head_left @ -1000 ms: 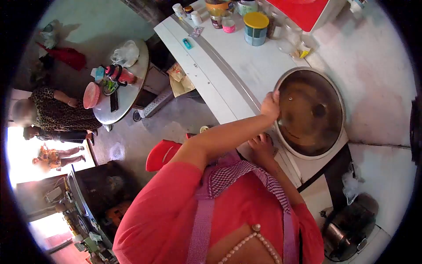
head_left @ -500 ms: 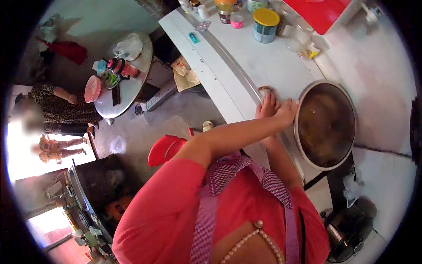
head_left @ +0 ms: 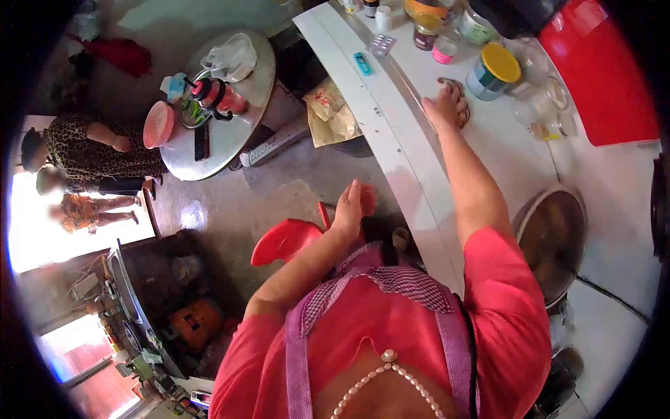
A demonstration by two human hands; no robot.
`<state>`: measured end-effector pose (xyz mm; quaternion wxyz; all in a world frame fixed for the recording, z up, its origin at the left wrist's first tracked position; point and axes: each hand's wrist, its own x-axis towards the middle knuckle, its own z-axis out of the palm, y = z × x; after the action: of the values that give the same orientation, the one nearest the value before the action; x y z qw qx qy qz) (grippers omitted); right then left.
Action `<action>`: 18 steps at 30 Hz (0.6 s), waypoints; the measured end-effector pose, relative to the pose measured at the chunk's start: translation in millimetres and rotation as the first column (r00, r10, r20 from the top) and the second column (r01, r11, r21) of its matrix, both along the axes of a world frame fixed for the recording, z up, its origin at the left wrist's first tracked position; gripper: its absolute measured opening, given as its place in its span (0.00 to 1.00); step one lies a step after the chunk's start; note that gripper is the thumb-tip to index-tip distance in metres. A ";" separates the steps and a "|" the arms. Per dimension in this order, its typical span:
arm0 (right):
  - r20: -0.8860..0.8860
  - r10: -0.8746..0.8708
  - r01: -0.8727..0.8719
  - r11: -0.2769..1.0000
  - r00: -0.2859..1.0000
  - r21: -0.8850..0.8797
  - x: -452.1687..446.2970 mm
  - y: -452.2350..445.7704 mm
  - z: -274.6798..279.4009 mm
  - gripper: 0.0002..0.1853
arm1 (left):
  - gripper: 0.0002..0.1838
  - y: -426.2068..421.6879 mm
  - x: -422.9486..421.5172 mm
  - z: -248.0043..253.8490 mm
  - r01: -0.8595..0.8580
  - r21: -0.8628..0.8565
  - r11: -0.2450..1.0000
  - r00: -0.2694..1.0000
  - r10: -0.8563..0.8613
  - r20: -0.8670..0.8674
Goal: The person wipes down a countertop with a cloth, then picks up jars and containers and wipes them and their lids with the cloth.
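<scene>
My right hand (head_left: 450,110) is on the white countertop (head_left: 391,112), with its fingers over a crumpled, brownish cloth-like thing (head_left: 456,86). Most of that thing is hidden under the fingers. A jar with a yellow lid (head_left: 501,64) stands just to the right of this hand. My left hand (head_left: 350,209) hangs in the air off the counter's edge, above the floor; its fingers are apart from the thumb, slightly blurred, and I see nothing in them. The large round pan of brownish liquid (head_left: 553,241) is partly behind my right arm.
Several jars, a blister pack (head_left: 381,45) and a teal lighter-like item (head_left: 362,63) are on the counter. A red board (head_left: 600,77) lies at right. Left are a round metal table (head_left: 255,77), a red plastic seat (head_left: 286,241) and people by a bright doorway.
My hands, formerly together by the pan, have parted. The right moved farther up the counter with the brownish thing; the left drew back off the counter. The view has shifted too.
</scene>
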<state>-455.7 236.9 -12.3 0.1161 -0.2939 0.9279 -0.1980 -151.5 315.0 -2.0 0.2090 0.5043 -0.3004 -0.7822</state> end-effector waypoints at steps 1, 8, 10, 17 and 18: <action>-0.040 0.071 -0.071 0.997 0.997 0.017 -2.5 -19.0 -5.5 0.41 | 0.22 -1.8 9.1 2.1 -0.033 0.053 0.998 0.999 0.032 0.013; -0.174 0.636 -0.624 0.772 0.752 0.122 4.9 -34.5 -54.1 0.30 | 0.22 -49.9 29.4 -15.1 -0.001 0.053 0.999 1.000 0.002 -0.017; -0.091 0.751 -0.739 0.660 0.654 0.134 37.3 19.9 -43.9 0.29 | 0.21 -68.8 22.3 -3.2 0.037 0.039 0.999 0.999 -0.036 -0.008; -0.035 0.779 -0.774 0.626 0.626 0.098 138.3 267.5 4.3 0.32 | 0.17 -111.8 0.9 1.2 0.256 -0.055 0.965 0.966 -0.254 0.051; -0.002 0.734 -0.724 0.670 0.679 0.161 146.8 293.8 5.1 0.32 | 0.17 -112.7 -4.4 -12.8 0.293 -0.081 0.953 0.952 -0.283 0.119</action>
<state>-308.9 530.6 -7.3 0.1757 -0.6370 0.7485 -0.0564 -155.9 202.3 -14.8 0.1007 0.4849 -0.4193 -0.7609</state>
